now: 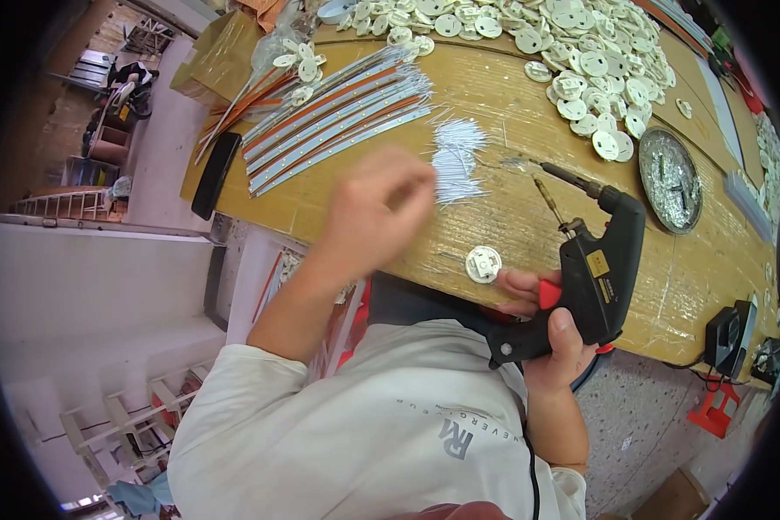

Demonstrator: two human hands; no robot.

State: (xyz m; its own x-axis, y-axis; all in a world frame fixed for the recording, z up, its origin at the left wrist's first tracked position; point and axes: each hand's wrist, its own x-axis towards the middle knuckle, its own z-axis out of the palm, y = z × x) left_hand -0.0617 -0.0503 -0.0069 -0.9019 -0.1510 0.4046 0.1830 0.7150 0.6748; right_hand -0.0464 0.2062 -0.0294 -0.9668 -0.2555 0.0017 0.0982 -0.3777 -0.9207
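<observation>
My right hand [562,347] is wrapped round the grip of a black soldering gun [600,277]. Its fingers lie by the red trigger, and the gun's tip points to the far left above the table. Just left of those fingertips, a round white plastic disc [484,263] lies near the table's front edge. My left hand [380,208] is in the air over the table, its fingers curled but smeared by motion. Whether it holds anything is not visible. Beside it lies a bundle of thin white wires [458,165]. Farther left are LED strips [338,121] with wire ends.
A heap of white discs [598,69] covers the far side of the table [390,247]. At the right stands a round metal dish [670,182] with shiny residue. A black bar-shaped object [217,176] sits at the left edge, near a cardboard box [218,56].
</observation>
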